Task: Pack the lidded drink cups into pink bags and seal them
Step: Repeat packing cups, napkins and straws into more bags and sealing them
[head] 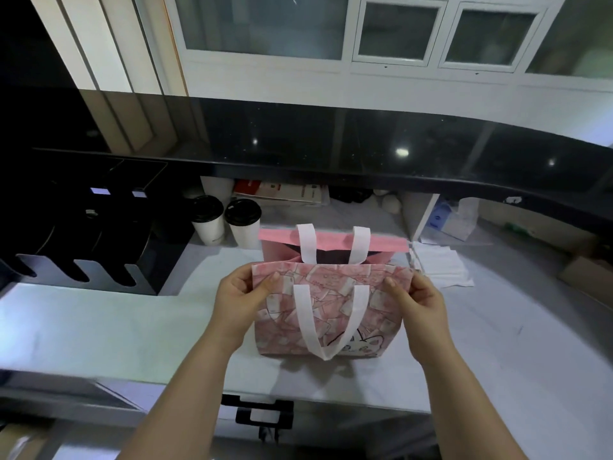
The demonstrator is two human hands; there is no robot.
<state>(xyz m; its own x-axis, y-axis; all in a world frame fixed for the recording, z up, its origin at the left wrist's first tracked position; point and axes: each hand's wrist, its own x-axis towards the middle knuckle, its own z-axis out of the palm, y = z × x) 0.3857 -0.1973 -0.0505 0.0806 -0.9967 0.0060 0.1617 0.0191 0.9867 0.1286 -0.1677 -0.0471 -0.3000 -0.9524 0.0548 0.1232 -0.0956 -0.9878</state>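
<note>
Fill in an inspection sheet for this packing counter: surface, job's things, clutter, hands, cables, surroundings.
Surface: pale grey counter, bag standing on it.
Job's things: pink bag open at top; two lidded cups stand side by side behind it, unpacked.
Clutter: white paper stack right of the bag; black rack at left.
Hands: left hand and right hand each pinch the bag's front top edge.
Cables: nothing seen.
Surroundings: black ledge above; windows behind.

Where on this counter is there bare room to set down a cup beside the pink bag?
Bare counter lies left of the pink bag, in front of the black rack, and right of it, in front of the white paper stack. Back left is crowded: two lidded cups stand beside the rack.
</note>
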